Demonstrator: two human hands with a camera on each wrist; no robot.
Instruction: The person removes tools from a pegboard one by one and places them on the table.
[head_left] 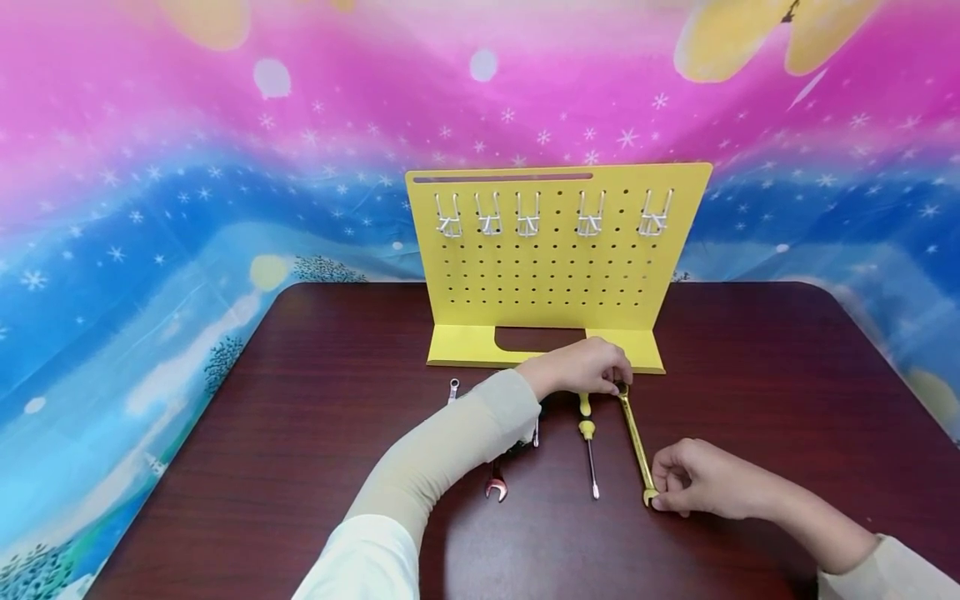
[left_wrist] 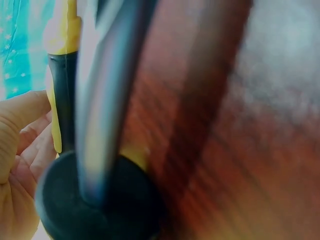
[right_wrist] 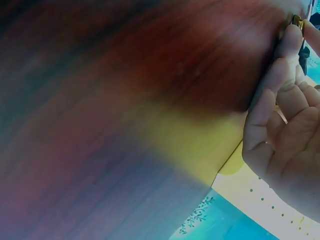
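A gold combination wrench (head_left: 636, 437) lies lengthwise on the dark table. My left hand (head_left: 588, 365) reaches across and pinches its far ring end, while my right hand (head_left: 697, 477) pinches the near open end between thumb and fingers. The right wrist view shows the fingers of the right hand (right_wrist: 287, 125) on a small gold part of the wrench (right_wrist: 298, 22). Just left of the wrench is a screwdriver (head_left: 587, 429) with a yellow handle. Beneath my left forearm, other tools are partly hidden, among them a reddish open-ended wrench (head_left: 496, 487).
A yellow pegboard stand (head_left: 540, 267) with several white wire hooks (head_left: 588, 218) stands at the back of the table (head_left: 300, 433). A small ring-ended tool (head_left: 453, 387) shows beyond the left sleeve. Blurred tool parts, including a black-and-yellow handle (left_wrist: 64, 95), fill the left wrist view.
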